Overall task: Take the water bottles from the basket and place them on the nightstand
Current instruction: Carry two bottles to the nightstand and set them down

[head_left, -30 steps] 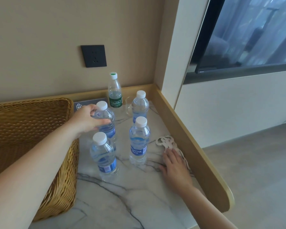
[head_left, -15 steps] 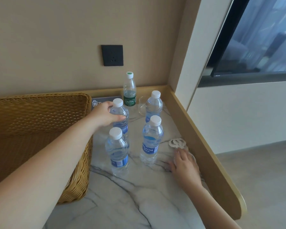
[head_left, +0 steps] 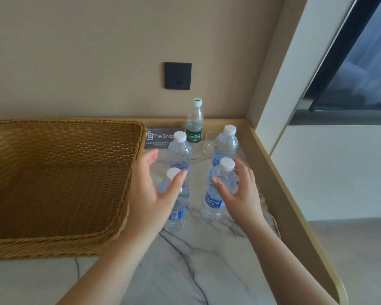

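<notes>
Four blue-label water bottles stand on the marble nightstand [head_left: 196, 271]: far-left bottle [head_left: 179, 153], far-right bottle [head_left: 226, 144], near-left bottle [head_left: 178, 208] and near-right bottle [head_left: 213, 201]. My left hand [head_left: 154, 192] is spread in front of the near-left bottle, fingers straight, thumb by its cap. My right hand [head_left: 240, 192] curves round the shoulder of the near-right bottle, thumb in front, fingers behind. The wicker basket [head_left: 75, 124] on the left shows no bottles inside.
A green-label bottle [head_left: 195, 122], a clear glass [head_left: 209, 144] and a small dark sign [head_left: 156, 137] stand at the back by the wall. A raised wooden edge [head_left: 295, 216] borders the top on the right. A black socket [head_left: 177, 75] is on the wall.
My left hand has let go of the far-left bottle and drawn back to the near-left one. My right hand has lifted off the tabletop to the near-right bottle.
</notes>
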`<act>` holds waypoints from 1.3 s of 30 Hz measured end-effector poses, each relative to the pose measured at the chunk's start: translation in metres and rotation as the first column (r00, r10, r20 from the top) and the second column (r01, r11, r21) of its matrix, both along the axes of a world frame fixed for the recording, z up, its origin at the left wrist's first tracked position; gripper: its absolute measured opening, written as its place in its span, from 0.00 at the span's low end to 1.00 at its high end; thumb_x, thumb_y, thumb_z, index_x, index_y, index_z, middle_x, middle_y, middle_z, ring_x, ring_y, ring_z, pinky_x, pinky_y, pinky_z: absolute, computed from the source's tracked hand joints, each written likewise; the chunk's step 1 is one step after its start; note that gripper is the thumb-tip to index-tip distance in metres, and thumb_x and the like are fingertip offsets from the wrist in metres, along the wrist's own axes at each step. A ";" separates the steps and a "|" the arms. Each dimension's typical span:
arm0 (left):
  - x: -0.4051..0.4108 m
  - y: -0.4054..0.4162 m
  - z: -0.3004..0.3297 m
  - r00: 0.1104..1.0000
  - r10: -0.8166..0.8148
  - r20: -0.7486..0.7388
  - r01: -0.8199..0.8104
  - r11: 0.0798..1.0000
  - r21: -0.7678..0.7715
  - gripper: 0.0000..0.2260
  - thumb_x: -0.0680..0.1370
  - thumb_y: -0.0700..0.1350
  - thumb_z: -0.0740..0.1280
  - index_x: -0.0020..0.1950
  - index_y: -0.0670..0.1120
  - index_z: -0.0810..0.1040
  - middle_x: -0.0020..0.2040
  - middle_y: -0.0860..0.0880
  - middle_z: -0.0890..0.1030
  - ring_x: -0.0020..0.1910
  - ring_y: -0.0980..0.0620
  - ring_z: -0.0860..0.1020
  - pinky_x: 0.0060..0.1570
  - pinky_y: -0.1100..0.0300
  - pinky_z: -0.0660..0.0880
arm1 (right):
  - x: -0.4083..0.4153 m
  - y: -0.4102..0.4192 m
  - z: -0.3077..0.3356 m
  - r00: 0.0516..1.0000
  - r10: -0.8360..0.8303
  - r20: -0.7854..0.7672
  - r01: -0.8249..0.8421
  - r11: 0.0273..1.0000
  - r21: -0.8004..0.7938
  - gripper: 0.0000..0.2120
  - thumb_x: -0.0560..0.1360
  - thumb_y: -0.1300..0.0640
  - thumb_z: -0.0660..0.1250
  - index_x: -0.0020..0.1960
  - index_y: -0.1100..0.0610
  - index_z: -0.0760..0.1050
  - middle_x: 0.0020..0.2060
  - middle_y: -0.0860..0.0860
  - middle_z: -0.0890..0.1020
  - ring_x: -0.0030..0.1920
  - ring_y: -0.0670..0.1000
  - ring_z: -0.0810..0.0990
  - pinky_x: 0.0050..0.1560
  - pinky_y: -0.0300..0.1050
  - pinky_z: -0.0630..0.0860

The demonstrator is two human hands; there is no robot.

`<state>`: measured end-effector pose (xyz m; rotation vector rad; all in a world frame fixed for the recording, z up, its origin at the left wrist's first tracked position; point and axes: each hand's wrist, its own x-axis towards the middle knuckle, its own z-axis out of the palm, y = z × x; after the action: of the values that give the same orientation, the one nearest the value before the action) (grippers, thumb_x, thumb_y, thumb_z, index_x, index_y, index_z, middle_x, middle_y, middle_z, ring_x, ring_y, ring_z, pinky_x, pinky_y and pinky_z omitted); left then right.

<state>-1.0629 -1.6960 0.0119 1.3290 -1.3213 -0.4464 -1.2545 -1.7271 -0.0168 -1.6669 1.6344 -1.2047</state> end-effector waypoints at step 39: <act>-0.003 0.029 -0.077 0.989 -0.115 0.097 0.097 0.979 0.177 0.33 0.59 0.60 0.75 0.60 0.62 0.63 0.53 0.57 0.78 0.50 0.52 0.81 0.49 0.53 0.78 | 0.018 0.064 -0.029 0.998 -0.066 0.014 0.065 0.997 0.041 0.39 0.64 0.50 0.77 0.66 0.37 0.58 0.60 0.43 0.76 0.56 0.48 0.78 0.48 0.45 0.74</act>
<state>-1.0656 -1.6673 -0.0647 1.4459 -1.4745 -0.5802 -1.2361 -1.6633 -0.0460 -1.5872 1.7048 -1.2048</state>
